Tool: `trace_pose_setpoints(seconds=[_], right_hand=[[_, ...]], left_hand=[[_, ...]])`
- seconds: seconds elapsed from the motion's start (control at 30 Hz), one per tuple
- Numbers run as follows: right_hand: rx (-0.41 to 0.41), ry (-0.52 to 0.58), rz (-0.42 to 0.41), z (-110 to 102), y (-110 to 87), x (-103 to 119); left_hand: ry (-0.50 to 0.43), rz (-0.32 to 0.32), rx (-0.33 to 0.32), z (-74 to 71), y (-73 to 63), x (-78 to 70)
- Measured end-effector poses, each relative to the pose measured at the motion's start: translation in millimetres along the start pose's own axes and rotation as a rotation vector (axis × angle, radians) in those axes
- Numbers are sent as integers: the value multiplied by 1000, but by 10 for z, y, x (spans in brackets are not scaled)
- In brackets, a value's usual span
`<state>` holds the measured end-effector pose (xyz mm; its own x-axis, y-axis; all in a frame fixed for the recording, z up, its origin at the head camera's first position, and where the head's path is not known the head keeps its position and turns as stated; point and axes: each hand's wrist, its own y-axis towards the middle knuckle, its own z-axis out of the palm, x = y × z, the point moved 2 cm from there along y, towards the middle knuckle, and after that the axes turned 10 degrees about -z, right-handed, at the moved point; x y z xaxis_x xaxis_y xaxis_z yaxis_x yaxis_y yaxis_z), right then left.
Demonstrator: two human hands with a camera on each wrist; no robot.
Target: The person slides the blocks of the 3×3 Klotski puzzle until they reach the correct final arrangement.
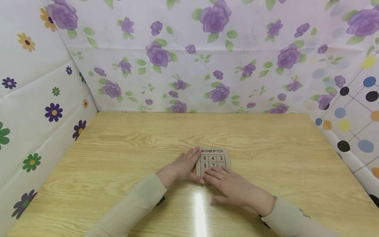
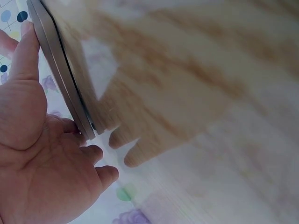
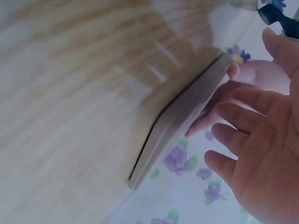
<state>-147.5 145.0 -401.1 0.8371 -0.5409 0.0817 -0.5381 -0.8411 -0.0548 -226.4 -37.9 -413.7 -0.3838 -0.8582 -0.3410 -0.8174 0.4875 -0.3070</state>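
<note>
A grey number sliding puzzle [image 1: 206, 151] lies flat on the wooden table, with rows of square tiles; 8, 4, 3, 5 and 7 show. My left hand [image 1: 184, 166] lies along its left side, fingers straight, thumb at the near left corner. In the left wrist view the puzzle's thin edge [image 2: 60, 70] shows beside the left thumb [image 2: 25, 56]. My right hand [image 1: 234, 186] reaches over the lower right of the puzzle and hides the lower tiles. Its fingers are loosely extended and hold nothing; whether the fingertips touch the tiles I cannot tell.
The wooden table [image 1: 118, 138] stretches around the puzzle, with a bright light reflection near its front. A purple-flowered cloth [image 1: 183, 79] hangs behind it. Patterned cloths stand at the left [image 1: 38, 131] and right [image 1: 355, 128] sides.
</note>
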Motion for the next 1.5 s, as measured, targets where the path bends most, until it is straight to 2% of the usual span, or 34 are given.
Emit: trace_pose_setpoints(seconds=[0.43,0.67,0.97,1.2,1.5], right_hand=[[-44,0,86,-16,-300,-96],[-31,6,133,32,-378,-130],[-65,-19,108,13,-346,-106],[-34,4,107,11,-276,-80],[-58,7,96,55,-191,-33]], left_hand=[[4,-17,7,16,2,18],[-19,-14,26,10,-10,14],[-19,-12,17,-3,3,14],[-12,-18,16,-15,4,8],[-31,-9,19,-17,-3,-10]])
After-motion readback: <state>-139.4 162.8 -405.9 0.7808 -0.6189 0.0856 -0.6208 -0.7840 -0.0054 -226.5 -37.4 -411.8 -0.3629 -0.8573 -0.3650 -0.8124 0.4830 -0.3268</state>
